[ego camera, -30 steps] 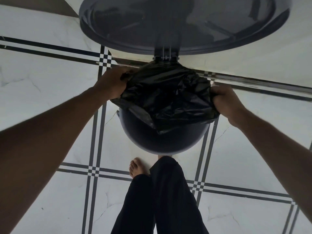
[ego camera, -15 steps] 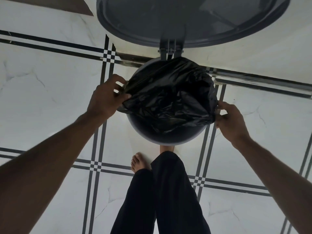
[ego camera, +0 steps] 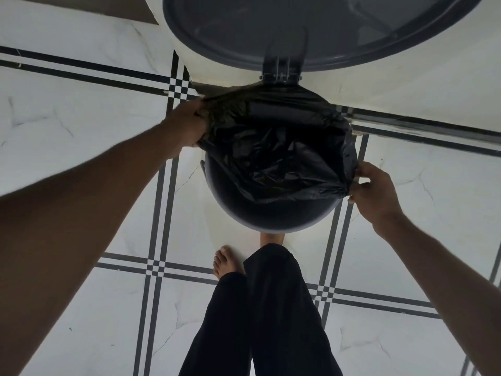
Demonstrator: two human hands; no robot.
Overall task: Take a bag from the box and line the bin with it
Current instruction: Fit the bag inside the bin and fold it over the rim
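A round dark pedal bin (ego camera: 271, 215) stands on the tiled floor straight below me, its lid (ego camera: 311, 28) raised at the back. A crumpled black plastic bag (ego camera: 276, 147) spreads across the bin's mouth; it covers the far and right rim, while the near rim is bare. My left hand (ego camera: 187, 126) grips the bag's edge at the bin's far left. My right hand (ego camera: 376, 191) pinches the bag's edge at the bin's right side. The box of bags is out of view.
White floor tiles (ego camera: 81, 131) with black stripe borders surround the bin. A pale wall base (ego camera: 406, 90) runs behind it. My legs in black trousers (ego camera: 265, 316) and a bare foot (ego camera: 226, 261) are just in front of the bin.
My left hand has moved up and back along the rim, pulling the bag edge with it. My right hand has stayed at the right side, gripping the bag lower over the rim.
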